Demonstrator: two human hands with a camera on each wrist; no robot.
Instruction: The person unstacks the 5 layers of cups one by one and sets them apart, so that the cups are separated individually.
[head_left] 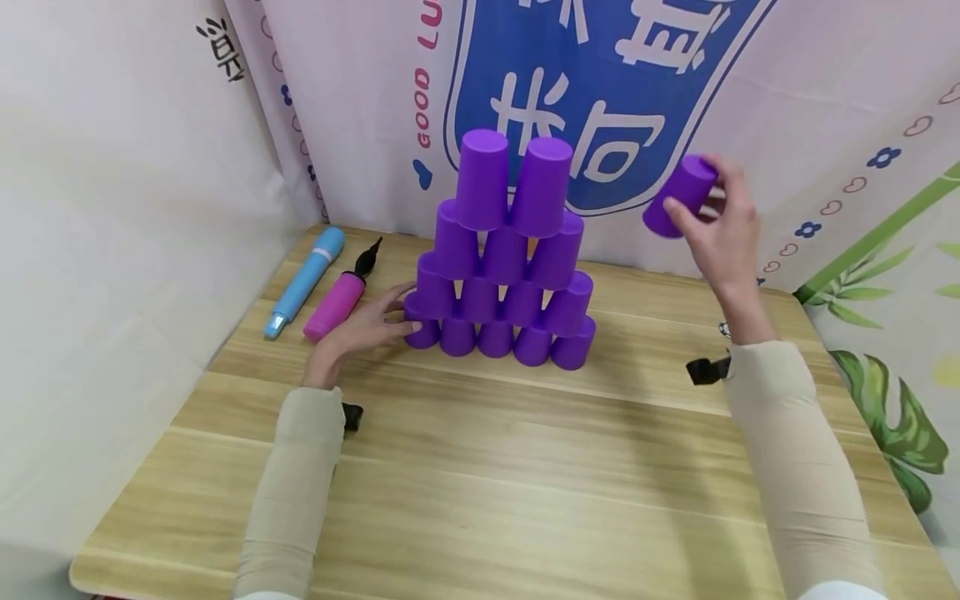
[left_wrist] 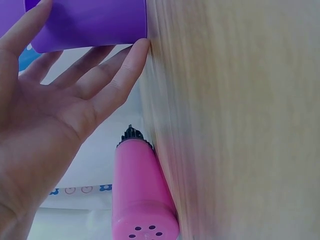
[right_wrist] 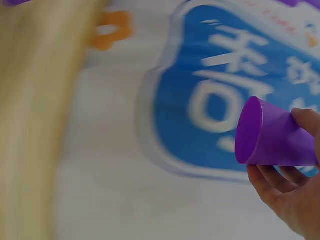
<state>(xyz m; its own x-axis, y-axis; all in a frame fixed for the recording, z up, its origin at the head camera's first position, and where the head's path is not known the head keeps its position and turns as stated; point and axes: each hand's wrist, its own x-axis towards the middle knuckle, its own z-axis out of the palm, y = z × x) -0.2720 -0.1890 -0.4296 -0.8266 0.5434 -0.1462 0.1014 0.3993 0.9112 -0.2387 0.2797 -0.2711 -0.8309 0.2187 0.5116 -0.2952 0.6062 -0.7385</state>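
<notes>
Purple cups [head_left: 504, 254] stand upside down in a four-tier stack, two of them on the top tier. To the right of the stack, raised above the table, my right hand [head_left: 723, 225] grips another purple cup [head_left: 681, 196] between thumb and fingers. That cup is tilted, its mouth facing down and left; the right wrist view shows the rim of the held cup [right_wrist: 277, 134]. My left hand [head_left: 371, 323] is at the bottom-left cup [head_left: 422, 332], thumb in front and fingers extended along its side, as the left hand [left_wrist: 65, 105] in the left wrist view shows.
Left of the stack lie a pink hand pump [head_left: 335, 307] with a black nozzle and a blue tube-shaped pump [head_left: 306, 282]. The wooden table [head_left: 480, 483] meets a printed cloth backdrop [head_left: 360, 125] behind the stack.
</notes>
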